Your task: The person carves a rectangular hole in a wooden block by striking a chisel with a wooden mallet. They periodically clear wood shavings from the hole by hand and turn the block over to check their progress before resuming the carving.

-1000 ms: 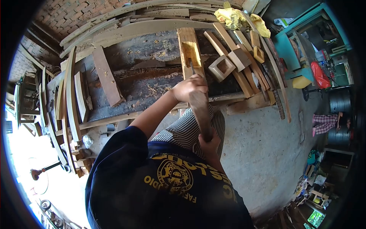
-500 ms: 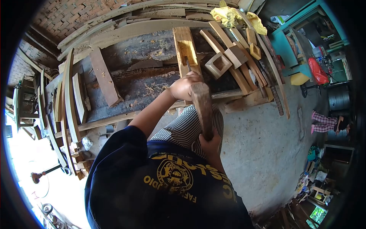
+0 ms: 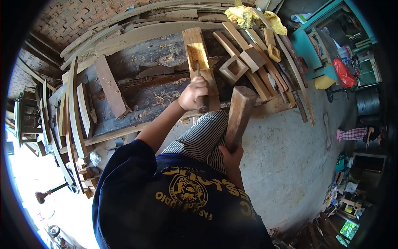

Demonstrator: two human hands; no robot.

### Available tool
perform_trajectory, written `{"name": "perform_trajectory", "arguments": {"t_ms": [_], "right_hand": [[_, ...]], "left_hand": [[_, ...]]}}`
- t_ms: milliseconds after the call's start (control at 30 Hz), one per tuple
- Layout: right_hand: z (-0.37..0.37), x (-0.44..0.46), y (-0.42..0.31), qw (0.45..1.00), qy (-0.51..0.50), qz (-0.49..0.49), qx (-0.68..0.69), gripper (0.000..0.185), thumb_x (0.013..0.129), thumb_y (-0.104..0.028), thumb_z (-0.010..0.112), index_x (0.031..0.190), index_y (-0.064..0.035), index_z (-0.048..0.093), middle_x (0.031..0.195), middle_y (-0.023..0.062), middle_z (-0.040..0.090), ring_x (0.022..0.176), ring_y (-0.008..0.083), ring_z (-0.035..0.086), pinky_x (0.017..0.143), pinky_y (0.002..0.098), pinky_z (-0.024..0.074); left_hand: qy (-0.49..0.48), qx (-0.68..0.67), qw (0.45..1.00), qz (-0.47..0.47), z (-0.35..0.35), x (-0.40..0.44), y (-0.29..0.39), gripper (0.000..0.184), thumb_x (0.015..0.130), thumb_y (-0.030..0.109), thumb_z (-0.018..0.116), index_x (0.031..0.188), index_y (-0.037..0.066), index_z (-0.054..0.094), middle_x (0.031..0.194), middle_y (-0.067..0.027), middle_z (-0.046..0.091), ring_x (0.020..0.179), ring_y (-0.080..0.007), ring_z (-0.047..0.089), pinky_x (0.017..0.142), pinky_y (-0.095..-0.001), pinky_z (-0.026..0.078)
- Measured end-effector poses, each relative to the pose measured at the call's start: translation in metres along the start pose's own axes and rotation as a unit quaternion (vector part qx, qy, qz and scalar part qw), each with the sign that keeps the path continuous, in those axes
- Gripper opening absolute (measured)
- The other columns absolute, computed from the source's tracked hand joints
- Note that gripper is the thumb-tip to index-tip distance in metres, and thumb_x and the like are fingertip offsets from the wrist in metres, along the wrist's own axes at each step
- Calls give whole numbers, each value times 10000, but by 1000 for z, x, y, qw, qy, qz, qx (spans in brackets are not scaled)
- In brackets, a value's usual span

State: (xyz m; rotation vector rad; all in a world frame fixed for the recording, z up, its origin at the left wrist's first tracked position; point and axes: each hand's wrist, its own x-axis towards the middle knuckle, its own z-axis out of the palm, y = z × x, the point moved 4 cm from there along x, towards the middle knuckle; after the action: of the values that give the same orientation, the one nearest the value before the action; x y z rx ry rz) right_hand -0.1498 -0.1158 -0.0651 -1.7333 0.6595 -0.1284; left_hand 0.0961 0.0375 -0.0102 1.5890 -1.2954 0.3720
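Observation:
My left hand (image 3: 195, 94) is wrapped round the handle of a chisel (image 3: 202, 103), whose blade points into the hollow of a wooden block (image 3: 211, 85). The block lies across the dark workbench (image 3: 166, 85), its carved recess pale yellow. Lower right, my right hand (image 3: 232, 157) is closed round the narrow end of a wooden mallet (image 3: 239, 118). The mallet's thick head is raised to the right of the chisel handle, apart from it.
Right of the block lie a square-holed wooden piece (image 3: 234, 69), another mallet-like block (image 3: 252, 59) and several sticks. A brown board (image 3: 111, 87) rests on the bench's left. A person (image 3: 360, 134) is at the far right.
The mallet has swung right, away from the chisel handle, which now shows below my left hand. The camera view has shifted slightly.

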Motion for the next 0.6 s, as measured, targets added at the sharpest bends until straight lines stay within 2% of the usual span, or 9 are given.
{"name": "perform_trajectory", "arguments": {"t_ms": [67,133,200,267,333,400,500,600], "right_hand": [[0,3,5,999,-6,3,-32,381,692,-109,697,1013,64,585,837,175,660,789,271,652,736,378,498],[1,8,7,998,-12,4,-63,395,688,-106,681,1033,61,585,861,183,669,813,290,663,752,387,502],[4,11,1,987,-9,-5,-158,430,692,-121,650,1076,60,580,904,210,672,858,328,672,783,399,504],[7,14,3,986,-17,21,-166,439,697,-129,644,1087,61,578,914,218,670,866,339,671,786,403,505],[10,15,5,983,-28,47,-174,449,701,-137,638,1099,63,575,923,226,668,874,349,670,790,407,506],[7,11,0,983,-29,53,-175,535,668,-133,642,1158,63,551,939,206,664,853,293,654,799,380,495],[3,7,-9,981,-65,80,-166,549,667,-140,644,1167,65,548,974,214,659,885,303,651,816,383,491],[5,0,-11,980,-82,87,-158,561,668,-147,644,1178,65,546,996,219,654,905,306,648,829,383,490]], "left_hand": [[51,3,999,7,-6,-3,-5,257,567,166,701,793,89,606,777,-64,584,787,-276,586,766,-388,409],[84,9,996,2,-4,-7,-16,229,578,146,700,768,86,588,768,-66,581,770,-285,581,769,-387,410],[90,8,996,4,-5,-4,-17,221,581,133,704,757,86,577,760,-65,582,753,-281,580,761,-386,411],[97,10,995,4,-10,0,-15,216,584,120,708,745,87,567,753,-64,582,737,-277,579,753,-385,413],[94,-6,996,-4,-16,1,-6,231,586,-50,700,725,74,564,697,-46,560,691,-240,570,730,-373,424],[82,-38,996,4,-18,-1,5,222,580,-13,710,706,99,565,678,-42,572,677,-236,584,741,-377,429],[11,-51,999,6,-8,-8,20,206,550,12,709,671,102,568,676,-52,592,677,-244,599,736,-384,436],[0,-57,998,14,-5,-8,22,183,554,13,705,673,86,586,666,-50,586,669,-252,591,723,-382,434]]}}
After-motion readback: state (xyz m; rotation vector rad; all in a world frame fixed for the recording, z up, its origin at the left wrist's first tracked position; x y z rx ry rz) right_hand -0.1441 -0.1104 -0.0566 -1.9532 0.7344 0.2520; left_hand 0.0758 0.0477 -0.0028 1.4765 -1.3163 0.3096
